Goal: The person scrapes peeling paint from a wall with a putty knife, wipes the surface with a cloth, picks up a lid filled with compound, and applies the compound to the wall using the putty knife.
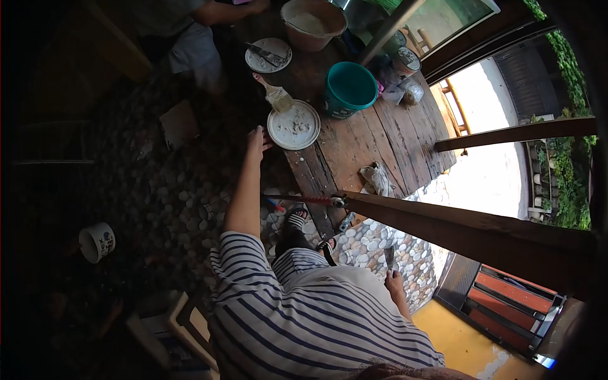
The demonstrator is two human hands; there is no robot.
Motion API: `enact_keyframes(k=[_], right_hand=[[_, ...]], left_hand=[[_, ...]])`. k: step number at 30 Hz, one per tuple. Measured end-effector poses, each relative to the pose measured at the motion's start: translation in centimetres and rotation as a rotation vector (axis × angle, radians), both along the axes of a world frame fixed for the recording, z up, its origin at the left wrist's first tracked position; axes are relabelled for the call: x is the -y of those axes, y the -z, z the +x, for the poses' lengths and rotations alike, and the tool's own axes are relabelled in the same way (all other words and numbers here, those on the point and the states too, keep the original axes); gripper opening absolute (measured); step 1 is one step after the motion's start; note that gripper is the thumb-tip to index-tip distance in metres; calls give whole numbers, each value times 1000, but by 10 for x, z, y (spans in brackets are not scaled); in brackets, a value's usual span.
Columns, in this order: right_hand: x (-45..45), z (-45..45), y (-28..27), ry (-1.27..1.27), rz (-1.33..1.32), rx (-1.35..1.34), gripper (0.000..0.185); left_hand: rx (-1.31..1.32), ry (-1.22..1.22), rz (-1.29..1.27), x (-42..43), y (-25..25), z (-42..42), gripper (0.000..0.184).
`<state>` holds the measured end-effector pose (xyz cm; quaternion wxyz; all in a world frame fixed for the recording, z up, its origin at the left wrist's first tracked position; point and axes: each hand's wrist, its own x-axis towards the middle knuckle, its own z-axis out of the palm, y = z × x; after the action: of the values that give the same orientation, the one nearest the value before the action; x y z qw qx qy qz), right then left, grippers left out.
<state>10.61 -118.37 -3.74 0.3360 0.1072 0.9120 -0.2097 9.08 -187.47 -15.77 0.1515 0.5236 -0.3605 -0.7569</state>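
My left hand (257,143) is at the table's corner, its fingers apart at the edge of a round white lid (294,125) smeared with lumpy paste; I cannot tell if they touch it. A wide paintbrush (277,97) lies with its bristles over that lid's rim. My right hand (395,282), low at my side, is closed round the handle of a putty knife (389,257), blade pointing away from me. Farther back on the table lies a second white lid (258,62) with a paste-covered scraper (267,54) on it.
The wooden table (354,145) also bears a teal bucket (350,90), a plastic tub (313,24), cans (406,62) and a crumpled rag (376,178). A wooden beam (468,231) crosses at right. Another person (196,50) is at the far left. A white bucket (97,242) stands on the pebbled floor.
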Motion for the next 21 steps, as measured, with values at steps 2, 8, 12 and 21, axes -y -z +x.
enact_keyframes(k=[2, 8, 12, 21], right_hand=[[5, -4, 4, -37, -26, -18, 27], [21, -9, 12, -65, 49, -7, 32], [15, -9, 25, -106, 41, -27, 32], [23, 0, 18, -156, 44, -27, 33]], left_hand=[[-48, -2, -2, -6, 0, 3, 43], [-115, -17, 23, -14, 8, -1, 31], [-157, -17, -20, -24, 3, -2, 26], [-204, -3, 14, -39, -11, 2, 28]])
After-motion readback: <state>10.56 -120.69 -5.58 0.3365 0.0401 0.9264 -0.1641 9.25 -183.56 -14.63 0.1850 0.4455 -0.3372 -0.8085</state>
